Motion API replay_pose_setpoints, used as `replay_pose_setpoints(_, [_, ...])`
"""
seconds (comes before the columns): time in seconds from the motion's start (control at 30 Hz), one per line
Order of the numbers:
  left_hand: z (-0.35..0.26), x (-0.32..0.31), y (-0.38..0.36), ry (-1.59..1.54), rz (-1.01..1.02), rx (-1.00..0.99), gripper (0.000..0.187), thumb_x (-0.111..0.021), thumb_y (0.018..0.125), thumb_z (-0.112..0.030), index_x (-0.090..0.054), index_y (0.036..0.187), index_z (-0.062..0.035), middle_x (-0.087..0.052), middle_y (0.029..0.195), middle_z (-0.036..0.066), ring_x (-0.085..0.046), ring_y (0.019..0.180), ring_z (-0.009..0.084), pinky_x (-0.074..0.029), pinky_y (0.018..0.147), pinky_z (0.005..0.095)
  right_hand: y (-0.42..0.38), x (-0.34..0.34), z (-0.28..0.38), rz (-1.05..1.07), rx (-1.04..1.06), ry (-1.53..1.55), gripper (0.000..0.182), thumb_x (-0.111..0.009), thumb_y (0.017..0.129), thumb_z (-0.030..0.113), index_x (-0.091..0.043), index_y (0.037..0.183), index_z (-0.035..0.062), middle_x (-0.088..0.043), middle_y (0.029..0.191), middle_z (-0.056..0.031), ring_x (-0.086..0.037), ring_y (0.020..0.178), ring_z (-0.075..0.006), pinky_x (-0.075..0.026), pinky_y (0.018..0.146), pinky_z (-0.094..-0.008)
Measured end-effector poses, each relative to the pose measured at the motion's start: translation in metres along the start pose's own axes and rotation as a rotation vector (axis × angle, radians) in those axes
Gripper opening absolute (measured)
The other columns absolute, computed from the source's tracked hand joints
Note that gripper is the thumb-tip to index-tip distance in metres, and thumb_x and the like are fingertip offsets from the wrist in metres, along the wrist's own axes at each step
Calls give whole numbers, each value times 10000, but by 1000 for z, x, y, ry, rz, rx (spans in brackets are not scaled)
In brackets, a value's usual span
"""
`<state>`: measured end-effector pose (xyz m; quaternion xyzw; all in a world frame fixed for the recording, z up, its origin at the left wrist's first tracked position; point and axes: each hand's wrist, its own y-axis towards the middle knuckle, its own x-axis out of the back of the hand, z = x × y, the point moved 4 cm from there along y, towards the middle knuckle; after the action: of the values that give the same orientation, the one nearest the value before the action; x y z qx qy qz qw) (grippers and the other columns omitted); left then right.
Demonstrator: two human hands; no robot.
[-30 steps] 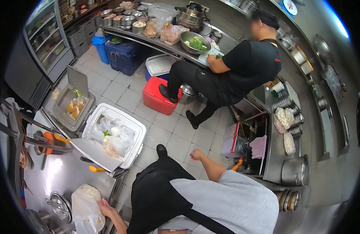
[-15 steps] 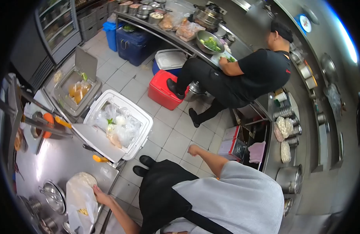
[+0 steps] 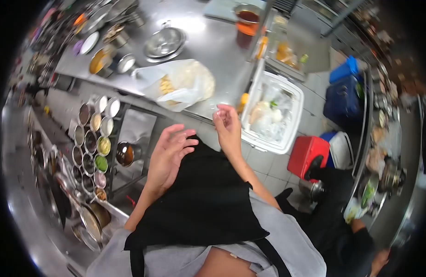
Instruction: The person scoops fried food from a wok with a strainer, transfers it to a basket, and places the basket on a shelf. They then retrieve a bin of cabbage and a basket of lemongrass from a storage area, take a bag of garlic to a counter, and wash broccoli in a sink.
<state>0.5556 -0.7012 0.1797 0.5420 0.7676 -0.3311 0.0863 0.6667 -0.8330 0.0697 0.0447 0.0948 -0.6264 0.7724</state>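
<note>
Both hands are raised in front of my black apron (image 3: 199, 203), apart from each other and with nothing seen in them. My left hand (image 3: 169, 150) has its fingers loosely bent and spread. My right hand (image 3: 228, 124) is half curled, its thumb and fingers apart, close to the counter edge. Just beyond the hands, a translucent plastic bag (image 3: 194, 83) with pale yellow pieces inside lies on the steel counter (image 3: 222, 55). Neither hand touches it. Behind the bag sits a stack of metal bowls and a strainer (image 3: 165, 44).
A white cooler (image 3: 296, 106) with bagged food stands open to the right, near a red cooler (image 3: 307, 157). A co-worker (image 3: 342, 217) in black stands at the right-hand counter. On the left are several round containers of ingredients (image 3: 102, 145) and a pot of dark liquid (image 3: 125, 153).
The view has swung left toward the counter. My left hand, at the plastic bag before, is now away from it. My right hand has come round to the front, beside the left.
</note>
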Motion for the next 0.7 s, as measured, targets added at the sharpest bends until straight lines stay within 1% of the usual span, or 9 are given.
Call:
replay_pose_setpoints(0.1, [-12, 32, 2, -65, -113, -103, 316, -513, 897, -86, -423, 1197, -45, -525, 1149, 145, -561, 976, 194, -440, 831, 306, 16, -35, 10, 75, 45, -43, 305, -599, 859, 107, -494, 1139, 48, -536, 941, -32, -519, 793, -86, -425, 621, -210])
replay_pose_setpoints(0.2, [0, 133, 70, 28, -367, -224, 362, -531, 886, -118, -401, 1216, -44, -529, 1148, 133, -558, 960, 192, -439, 824, 296, 35, -30, -32, -50, -228, -4, 490, -601, 868, 249, -388, 1267, 58, -497, 1109, -99, -512, 909, -165, -478, 694, -279])
replay_pose_setpoints(0.3, [-4, 212, 160, 287, -605, -76, 432, -518, 890, -202, -380, 1265, -36, -532, 1179, 116, -554, 1031, 218, -449, 872, 346, 55, -34, -70, -188, -537, 81, 677, -591, 854, 404, -273, 1360, 86, -418, 1270, -152, -479, 1057, -270, -490, 769, -366])
replay_pose_setpoints(0.33, [24, 243, 208, 300, -325, -16, 473, -508, 897, -265, -371, 1290, -42, -518, 1214, 112, -533, 1082, 229, -430, 921, 375, 58, -35, -92, -215, -654, 206, 623, -555, 871, 417, -317, 1348, 96, -430, 1284, -138, -486, 1085, -272, -487, 790, -403])
replay_pose_setpoints(0.37, [34, 257, 242, 380, -256, -3, 506, -504, 894, -293, -338, 1310, -58, -483, 1234, 130, -509, 1102, 248, -426, 926, 388, 72, -51, -109, -207, -764, 335, 577, -518, 887, 431, -361, 1337, 106, -442, 1298, -125, -492, 1114, -275, -483, 810, -440])
replay_pose_setpoints(0.43, [61, 254, 288, 607, -244, -2, 574, -496, 889, -348, -271, 1350, -91, -414, 1274, 165, -461, 1141, 287, -418, 935, 413, 98, -91, -107, 153, -601, 831, 513, -436, 929, 366, -370, 1342, 69, -456, 1310, -164, -467, 1180, -312, -414, 965, -429])
replay_pose_setpoints(0.57, [93, 241, 324, 726, -144, 74, 715, -479, 879, -458, -138, 1430, -157, -275, 1354, 235, -366, 1220, 364, -402, 955, 464, 145, -32, -208, -117, -541, 652, 447, -416, 936, 335, -458, 1281, 53, -539, 1227, -149, -536, 1094, -319, -436, 946, -424])
replay_pose_setpoints(0.63, [74, 220, 312, 674, -196, 129, 739, -455, 884, -504, -114, 1450, -172, -238, 1375, 254, -344, 1243, 381, -410, 947, 477, 147, -39, -176, -185, -586, 719, 429, -431, 933, 322, -477, 1259, 47, -567, 1188, -135, -549, 1070, -312, -457, 912, -422])
replay_pose_setpoints(0.7, [59, 207, 308, 400, -19, 203, 738, -435, 894, -507, -97, 1452, -163, -244, 1395, 218, -331, 1260, 353, -353, 994, 471, 150, -21, -162, -146, -483, 575, 413, -450, 924, 309, -496, 1232, 38, -576, 1172, -122, -547, 1067, -317, -461, 898, -428])
